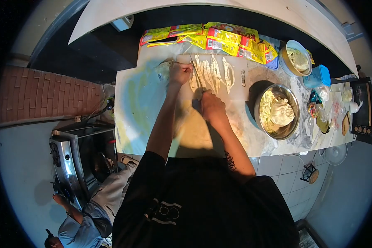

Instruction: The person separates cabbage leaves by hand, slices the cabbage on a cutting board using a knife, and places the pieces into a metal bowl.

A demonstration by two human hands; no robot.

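My right hand [213, 108] is closed round the handle of a knife [198, 76], whose blade points away from me over a pale cutting board [240, 87]. Just left of the blade, my left hand [181, 73] has its fingers curled together near the tip; whatever they hold is hidden. Long pale strips [212, 72], perhaps cabbage or dough, lie side by side right of the blade. A pale, partly see-through piece [164, 71] sits beside my left hand.
A steel bowl [292, 94] with pale shreds and a round whitish lump stands to the right. Behind it are another filled bowl [290, 66] and a blue-lidded container [319, 76]. Yellow packets [219, 39] line the back. At lower left, a person [86, 219] is near a stove [66, 161].
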